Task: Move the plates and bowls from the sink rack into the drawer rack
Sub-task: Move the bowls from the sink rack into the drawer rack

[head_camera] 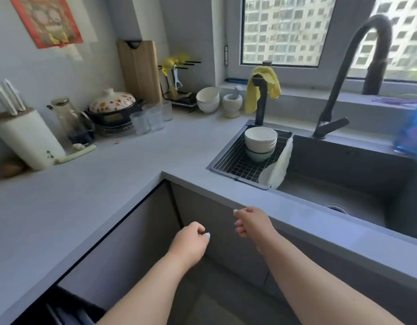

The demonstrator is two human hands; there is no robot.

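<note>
A stack of bowls [260, 143], white ones over a pale green one, stands on the black wire sink rack [235, 164] at the left end of the sink. Both my hands hang in front of the grey cabinet fronts below the counter edge. My left hand [191, 242] has its fingers curled in and holds nothing. My right hand [250, 221] is also loosely curled and empty, just under the counter lip. A dark opening [69, 310] at the bottom left shows part of a drawer; its rack is not visible.
A white cloth [276, 168] drapes over the rack's right edge. The deep grey sink [338, 184] has a tall black tap [357, 66]. More white bowls [207, 99], a mortar, glasses [151, 118], a clay pot, a knife block [27, 137] and a cutting board line the counter's back.
</note>
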